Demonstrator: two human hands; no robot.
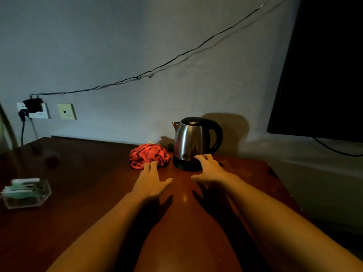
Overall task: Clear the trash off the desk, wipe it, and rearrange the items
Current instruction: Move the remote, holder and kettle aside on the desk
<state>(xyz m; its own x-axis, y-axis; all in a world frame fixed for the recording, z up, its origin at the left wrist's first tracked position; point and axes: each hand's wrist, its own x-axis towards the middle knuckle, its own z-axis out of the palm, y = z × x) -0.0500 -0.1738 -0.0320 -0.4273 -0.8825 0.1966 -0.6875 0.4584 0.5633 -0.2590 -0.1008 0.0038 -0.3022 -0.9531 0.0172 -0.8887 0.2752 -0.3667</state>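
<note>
A crumpled red cloth [147,155] lies on the dark wooden desk [78,173] near its back edge. Just right of it a steel kettle [191,140] with a black lid and handle stands on its black base [185,164]. My left hand [151,180] is stretched out flat, its fingertips touching the cloth's near edge. My right hand [209,169] is also spread, fingertips resting on the kettle's base at its right front. Neither hand holds anything.
A clear plastic box [26,194] with white and green sachets sits at the desk's left. Wall sockets with a black plug [32,107] and a cord are behind. A dark screen [324,75] hangs at the right, beyond the desk's right edge.
</note>
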